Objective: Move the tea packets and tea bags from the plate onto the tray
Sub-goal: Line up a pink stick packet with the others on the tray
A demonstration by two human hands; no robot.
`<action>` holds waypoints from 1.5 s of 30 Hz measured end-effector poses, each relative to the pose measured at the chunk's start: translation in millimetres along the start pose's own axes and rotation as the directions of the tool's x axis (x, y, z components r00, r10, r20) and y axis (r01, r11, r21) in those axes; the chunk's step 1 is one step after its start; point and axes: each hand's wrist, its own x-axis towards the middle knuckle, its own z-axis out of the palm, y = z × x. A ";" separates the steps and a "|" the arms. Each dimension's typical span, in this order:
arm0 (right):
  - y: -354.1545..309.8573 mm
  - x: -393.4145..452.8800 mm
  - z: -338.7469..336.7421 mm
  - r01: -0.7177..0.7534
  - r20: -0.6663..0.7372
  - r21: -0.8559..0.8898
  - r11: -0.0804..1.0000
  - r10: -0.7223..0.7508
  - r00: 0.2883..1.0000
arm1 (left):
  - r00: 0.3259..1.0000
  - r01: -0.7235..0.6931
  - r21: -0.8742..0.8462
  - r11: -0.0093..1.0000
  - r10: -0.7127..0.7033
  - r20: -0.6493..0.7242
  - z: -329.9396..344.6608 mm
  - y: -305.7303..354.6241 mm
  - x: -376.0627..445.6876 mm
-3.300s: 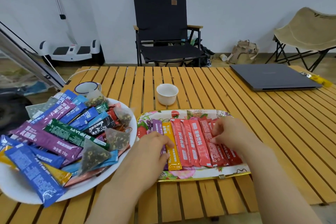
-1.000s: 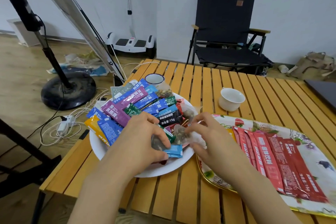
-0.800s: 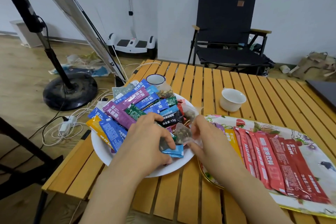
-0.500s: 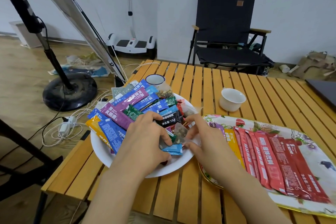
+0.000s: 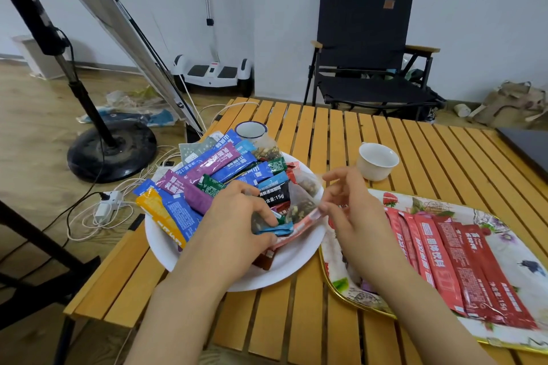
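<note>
A white plate [image 5: 296, 264] on the slatted table carries a heap of coloured tea packets [image 5: 213, 166] and clear pyramid tea bags [image 5: 302, 201]. My left hand [image 5: 237, 225] lies on the near side of the heap, thumb and curled fingers pinching a light blue packet [image 5: 278, 230] with a tea bag beneath the fingers. My right hand [image 5: 353, 210] pinches the end of a pink packet [image 5: 299, 227] that slants out from under the pile. To the right, the floral gold-rimmed tray [image 5: 504, 234] holds a row of red packets [image 5: 444, 261].
A white cup [image 5: 378, 160] stands behind the tray and an enamel mug [image 5: 250, 130] behind the plate. A dark laptop [image 5: 530, 148] lies far right. A black folding chair [image 5: 364, 47] faces the table. The table's left edge is close to the plate.
Both hands left the tray's red packets and came over to the plate. In the last second my right hand took hold of the pink packet's end; the left stayed on the pile.
</note>
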 end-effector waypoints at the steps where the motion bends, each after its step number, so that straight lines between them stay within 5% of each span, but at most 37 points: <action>1: 0.1 0.1 -1.4 -0.007 -0.002 0.021 1.000 0.007 1.000 | 1.000 -0.002 0.003 1.000 0.002 0.000 0.0 0.5 -0.4; 16: -18.8 -3.1 -3.0 -0.077 -0.058 0.141 0.987 0.086 0.995 | 1.000 0.022 0.020 1.000 -0.022 0.019 -6.9 8.2 -6.6; 24: -21.0 -4.4 -55.9 -0.130 -0.138 0.246 0.960 0.168 0.976 | 0.987 -0.099 -0.040 0.994 0.093 -0.130 -2.7 25.4 -10.5; 30: -13.0 -17.9 -86.7 -0.268 -0.168 0.493 0.828 0.392 0.905 | 0.975 -0.217 -0.056 0.974 0.214 -0.061 19.6 40.7 -8.5; 34: -4.8 -24.3 -99.8 -0.348 -0.070 0.701 0.623 0.546 0.835 | 0.985 -0.173 -0.282 0.944 0.173 -0.024 26.3 51.7 -8.5; 41: 2.3 -25.8 -118.3 -0.503 0.034 0.661 0.556 0.648 0.761 | 0.984 -0.105 -0.500 0.860 0.162 0.073 27.8 57.0 -2.0; 45: 1.0 -23.9 -122.0 -0.475 0.053 0.733 0.488 0.655 0.754 | 0.985 -0.068 -0.592 0.803 0.148 0.087 29.6 64.5 -2.0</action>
